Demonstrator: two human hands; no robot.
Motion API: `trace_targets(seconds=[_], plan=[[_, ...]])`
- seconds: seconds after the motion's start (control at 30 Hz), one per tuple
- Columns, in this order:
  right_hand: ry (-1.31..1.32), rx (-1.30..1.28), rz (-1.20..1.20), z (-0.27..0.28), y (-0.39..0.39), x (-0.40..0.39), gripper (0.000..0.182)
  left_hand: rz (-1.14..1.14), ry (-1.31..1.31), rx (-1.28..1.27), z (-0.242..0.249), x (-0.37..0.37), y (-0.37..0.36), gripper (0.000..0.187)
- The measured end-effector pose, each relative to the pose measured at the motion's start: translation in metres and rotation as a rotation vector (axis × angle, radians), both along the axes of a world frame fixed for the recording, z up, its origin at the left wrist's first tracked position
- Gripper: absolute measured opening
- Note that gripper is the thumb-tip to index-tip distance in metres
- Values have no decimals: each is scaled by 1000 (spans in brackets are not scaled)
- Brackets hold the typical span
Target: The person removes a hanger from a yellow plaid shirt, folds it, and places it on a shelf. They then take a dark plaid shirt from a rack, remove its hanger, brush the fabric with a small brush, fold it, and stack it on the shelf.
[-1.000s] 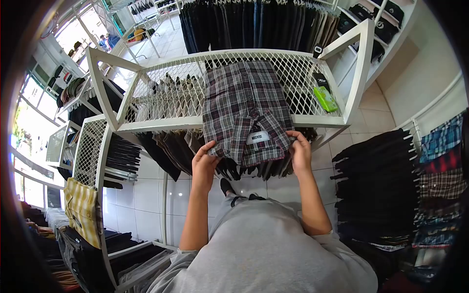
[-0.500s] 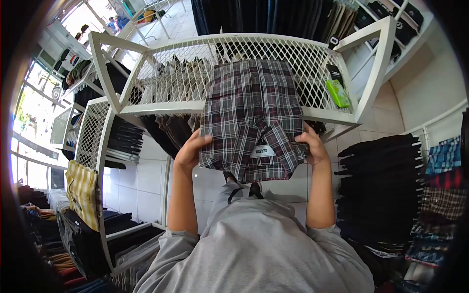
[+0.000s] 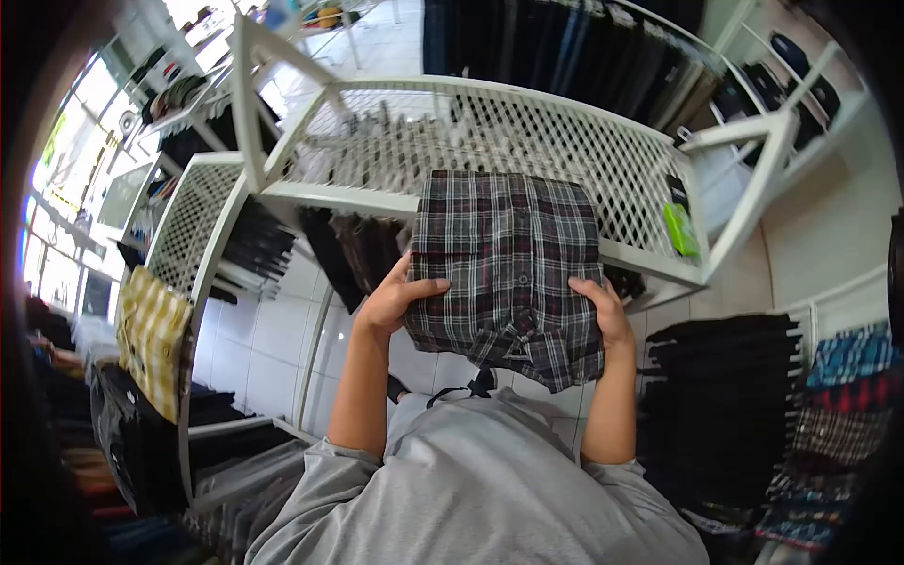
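Note:
A folded dark plaid shirt (image 3: 508, 254) with white and red lines is held in front of me, its collar end toward my body. My left hand (image 3: 400, 294) grips its left edge, thumb on top and fingers underneath. On the opposite edge my right hand (image 3: 605, 309) clasps it the same way. The shirt's far end overlaps the front rail of a white mesh rack (image 3: 348, 193). Its collar droops toward the floor, and the neck label is hidden.
A green packet (image 3: 680, 229) lies at the mesh rack's right end. At left, a yellow plaid shirt (image 3: 153, 330) hangs over another white rack (image 3: 202, 259). Dark garments (image 3: 720, 414) hang at right, beside several plaid shirts (image 3: 852, 363). Dark trousers (image 3: 556, 47) hang beyond the mesh rack.
My view has turned, so the rack now looks tilted. The shirt has come nearer to me with its collar end drooping, and my thumbs lie further in over its front.

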State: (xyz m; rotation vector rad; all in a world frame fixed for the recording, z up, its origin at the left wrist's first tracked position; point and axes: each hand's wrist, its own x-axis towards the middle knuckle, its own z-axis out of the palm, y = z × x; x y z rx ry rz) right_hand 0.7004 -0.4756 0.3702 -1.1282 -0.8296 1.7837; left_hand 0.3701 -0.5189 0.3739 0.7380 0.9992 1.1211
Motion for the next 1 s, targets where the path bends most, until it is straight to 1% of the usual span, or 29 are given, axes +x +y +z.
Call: trace_targets(seconds=[0.03,0.1,0.13,0.23,0.33,0.37,0.43,0.5,0.57,0.6,0.63,0.67,0.7,0.77,0.8,0.83,0.9,0.93,0.97,1.0], plan=[[7,-10,15,1,-1,-14,49,38,-5,2,3,-13,-11,68],[28,-23,95,13,-4,-51,51,101,-47,55,11,-43,-37,75],[56,11,139,22,-3,-66,51,134,-50,52,12,-55,-48,80],[101,41,296,36,-9,-142,52,288,-69,34,21,-111,-96,79],[71,77,457,49,-12,-224,54,500,-36,76,33,-161,-150,80],[62,55,496,93,-1,-173,54,541,-38,64,73,-102,-147,80],[3,56,587,129,-18,-191,56,646,-22,66,103,-101,-184,80],[-17,108,677,163,-20,-192,59,742,22,68,146,-79,-206,82],[-104,217,715,206,-29,-188,61,835,79,93,197,-53,-224,86],[-68,196,705,211,-31,-183,61,870,107,76,199,-43,-225,86],[-16,217,777,207,-18,-184,61,927,150,56,202,-35,-225,86],[11,206,790,209,-14,-183,60,953,170,45,215,-23,-230,85],[58,208,806,203,-4,-183,60,995,227,77,232,-4,-227,84],[140,394,911,228,18,-183,58,1072,363,185,266,21,-224,82],[143,422,952,246,30,-182,56,1101,455,121,291,37,-219,83],[106,429,989,253,26,-272,54,1116,508,29,301,-46,-226,83],[146,417,1069,267,32,-324,52,1190,732,200,304,-88,-221,89],[82,430,1133,254,44,-371,53,1319,1053,156,278,-133,-218,92],[20,442,1197,232,57,-411,54,1430,1385,98,257,-160,-215,95],[15,469,1248,206,62,-437,60,1360,1577,-119,250,-152,-211,98]])
